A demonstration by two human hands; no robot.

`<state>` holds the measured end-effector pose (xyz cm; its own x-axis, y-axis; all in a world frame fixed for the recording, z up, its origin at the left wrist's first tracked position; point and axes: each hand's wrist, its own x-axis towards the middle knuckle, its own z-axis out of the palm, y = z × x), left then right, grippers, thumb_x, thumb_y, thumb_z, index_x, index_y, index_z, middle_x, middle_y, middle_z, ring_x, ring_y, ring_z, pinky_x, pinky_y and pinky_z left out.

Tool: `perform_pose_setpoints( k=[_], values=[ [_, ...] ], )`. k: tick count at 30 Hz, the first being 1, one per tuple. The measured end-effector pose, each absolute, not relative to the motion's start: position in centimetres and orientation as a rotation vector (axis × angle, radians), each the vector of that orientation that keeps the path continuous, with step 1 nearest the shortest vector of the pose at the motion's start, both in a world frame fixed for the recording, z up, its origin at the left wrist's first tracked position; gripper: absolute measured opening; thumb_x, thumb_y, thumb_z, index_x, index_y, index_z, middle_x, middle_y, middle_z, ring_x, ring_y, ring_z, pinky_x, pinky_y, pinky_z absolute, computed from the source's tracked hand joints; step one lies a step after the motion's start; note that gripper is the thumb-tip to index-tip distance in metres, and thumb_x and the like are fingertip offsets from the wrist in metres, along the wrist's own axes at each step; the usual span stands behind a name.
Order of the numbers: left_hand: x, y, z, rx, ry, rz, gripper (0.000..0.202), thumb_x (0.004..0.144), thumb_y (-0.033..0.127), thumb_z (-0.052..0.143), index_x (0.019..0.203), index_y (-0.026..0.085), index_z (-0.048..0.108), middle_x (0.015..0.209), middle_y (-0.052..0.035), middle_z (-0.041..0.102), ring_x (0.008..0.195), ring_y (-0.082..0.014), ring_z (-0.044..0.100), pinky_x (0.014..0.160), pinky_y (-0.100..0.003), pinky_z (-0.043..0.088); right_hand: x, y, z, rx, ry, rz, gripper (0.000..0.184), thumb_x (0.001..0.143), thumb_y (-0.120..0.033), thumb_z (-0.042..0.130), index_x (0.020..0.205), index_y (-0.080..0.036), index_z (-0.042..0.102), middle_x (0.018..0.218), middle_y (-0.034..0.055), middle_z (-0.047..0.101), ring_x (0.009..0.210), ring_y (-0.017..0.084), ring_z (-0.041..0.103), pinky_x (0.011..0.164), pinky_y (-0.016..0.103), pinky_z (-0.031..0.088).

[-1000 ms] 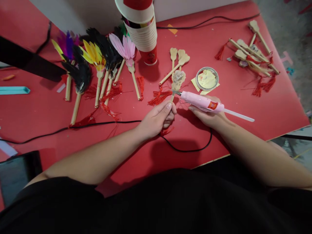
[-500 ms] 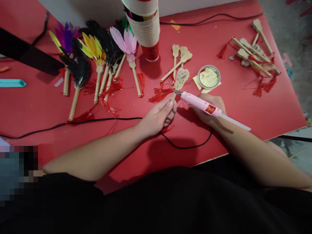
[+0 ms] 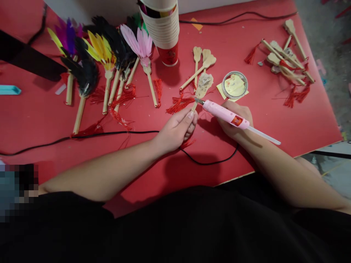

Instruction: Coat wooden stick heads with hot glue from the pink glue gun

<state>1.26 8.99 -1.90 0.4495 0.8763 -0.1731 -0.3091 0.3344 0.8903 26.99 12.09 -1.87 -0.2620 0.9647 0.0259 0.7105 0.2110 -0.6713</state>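
Note:
Pinched in my left hand (image 3: pixel 179 128) is the thin handle of a wooden fan handle (image 3: pixel 204 86), its broad end pale and blotched with residue. My right hand (image 3: pixel 236 118) grips a pink hot glue gun (image 3: pixel 226 114) with a clear glue stick out of its back. The metal nozzle is at the neck of the wooden piece, just above my left thumb; whether it touches I cannot tell. A red tassel (image 3: pixel 179 105) lies left of the nozzle. Several bare wooden handles (image 3: pixel 205 60) lie just beyond.
Feathered fans (image 3: pixel 108 76) with red tassels lie at the left. A stack of paper cups (image 3: pixel 167 44) stands at the back. A tape roll (image 3: pixel 235 85) sits on yellow paper. More handles (image 3: pixel 287 62) are piled at right. A black cord (image 3: pixel 123 132) crosses the red table (image 3: pixel 274 120).
Both hands hold nearly the same pose, the glue gun's nozzle staying at the wooden piece's neck. The whole view has shifted slightly, with things at the left appearing a little further left.

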Motion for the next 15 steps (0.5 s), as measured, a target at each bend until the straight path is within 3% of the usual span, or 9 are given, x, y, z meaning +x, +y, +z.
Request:
perform_pose_setpoints(
  k=[11,15],
  values=[
    [1.2,9.0,-1.9,0.955,0.772,0.879,0.054,0.117,0.073,0.071,0.096,0.026,0.055,0.068,0.0102,0.039,0.052,-0.0089,0.029,0.046,-0.022,0.029,26.3,12.6,-1.1,-1.689,-2.015,0.853,0.019,0.104,-0.042,0.074,0.092,-0.029,0.066,0.088,0.0066,0.079,0.08,0.027,0.074,0.072,0.038,0.052],
    [1.4,9.2,-1.9,1.038,0.735,0.887,0.056,0.116,0.075,0.071,0.095,0.025,0.058,0.068,0.009,0.043,0.054,-0.0096,0.035,0.048,-0.022,0.031,27.4,13.3,-1.3,-1.59,-2.053,0.854,0.026,0.099,-0.051,0.075,0.09,-0.029,0.065,0.087,0.0057,0.075,0.08,0.026,0.069,0.078,0.04,0.054]
  ],
)
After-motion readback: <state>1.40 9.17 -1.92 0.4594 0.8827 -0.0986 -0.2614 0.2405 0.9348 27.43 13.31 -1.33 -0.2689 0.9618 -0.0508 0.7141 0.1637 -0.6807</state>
